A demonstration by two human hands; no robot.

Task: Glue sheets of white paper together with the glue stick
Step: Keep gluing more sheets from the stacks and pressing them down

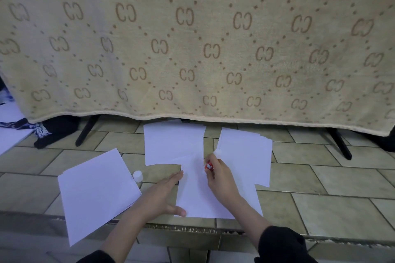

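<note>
A white sheet (199,196) lies on the tiled floor in front of me. My left hand (163,195) rests flat on its left edge, fingers straight and thumb spread along the near edge. My right hand (220,177) grips the red glue stick (210,165), its white end (218,153) pointing away from me over the sheet's upper right part. The glue stick's white cap (137,175) stands on the floor left of the sheet. Further white sheets lie behind (171,145), in a stack at the right (245,151) and at the left (96,194).
A beige patterned blanket (192,49) hangs over a frame with black legs (85,132) (339,145) behind the papers. Dark cloth (49,132) lies at the far left. A step edge (192,228) runs across the floor close to me.
</note>
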